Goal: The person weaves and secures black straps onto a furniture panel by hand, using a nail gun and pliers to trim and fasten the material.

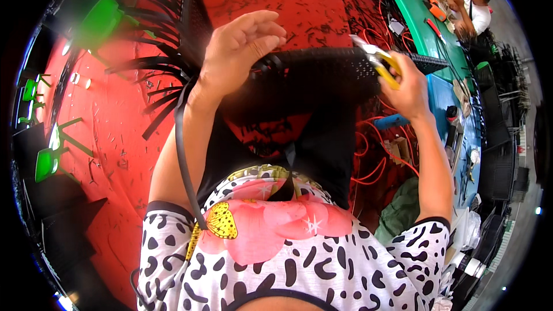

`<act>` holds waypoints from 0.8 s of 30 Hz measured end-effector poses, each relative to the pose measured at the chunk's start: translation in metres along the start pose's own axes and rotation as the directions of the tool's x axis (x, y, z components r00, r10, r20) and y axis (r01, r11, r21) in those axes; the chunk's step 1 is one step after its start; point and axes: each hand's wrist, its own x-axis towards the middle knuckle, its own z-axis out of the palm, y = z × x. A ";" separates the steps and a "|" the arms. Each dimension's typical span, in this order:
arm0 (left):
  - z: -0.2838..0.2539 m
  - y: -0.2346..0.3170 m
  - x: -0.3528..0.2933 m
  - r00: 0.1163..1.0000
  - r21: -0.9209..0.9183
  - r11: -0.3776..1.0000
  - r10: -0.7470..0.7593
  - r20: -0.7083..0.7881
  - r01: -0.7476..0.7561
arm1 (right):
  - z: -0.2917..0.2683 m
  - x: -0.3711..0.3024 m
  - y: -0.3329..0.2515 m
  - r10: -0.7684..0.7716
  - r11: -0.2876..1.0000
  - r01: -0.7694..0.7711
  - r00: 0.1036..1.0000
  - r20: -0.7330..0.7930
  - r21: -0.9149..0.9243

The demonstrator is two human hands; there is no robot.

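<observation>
The black woven panel (322, 78) is lying across the person's lap, loose black strips (152, 75) fanning out from its left end. At that end the left hand (239, 52) is pinching a strip against the panel's top edge, fingers drawn together; keeping it taut should help the weave sit flat. At the panel's right end the right hand (412, 89) is clamping a yellow-handled cutter (380, 63), its tip touching the upper rim.

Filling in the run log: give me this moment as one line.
left hand: pinching black strip | right hand: holding yellow-handled cutter | woven black panel: on lap
</observation>
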 end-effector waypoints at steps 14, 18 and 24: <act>-0.005 0.005 0.000 0.997 0.077 0.996 -0.028 -0.073 0.034 | -0.138 -0.288 0.250 0.722 -0.086 -0.854 0.302 -0.623 -0.514; -0.006 0.004 0.004 0.998 0.047 0.999 0.015 -0.062 -0.012 | -0.148 -0.299 0.284 0.597 0.256 -0.834 0.534 -0.599 -0.488; -0.007 0.003 0.002 0.998 0.037 0.999 0.035 -0.059 -0.033 | -0.027 -0.080 0.070 0.294 0.935 -0.242 0.938 -0.183 0.260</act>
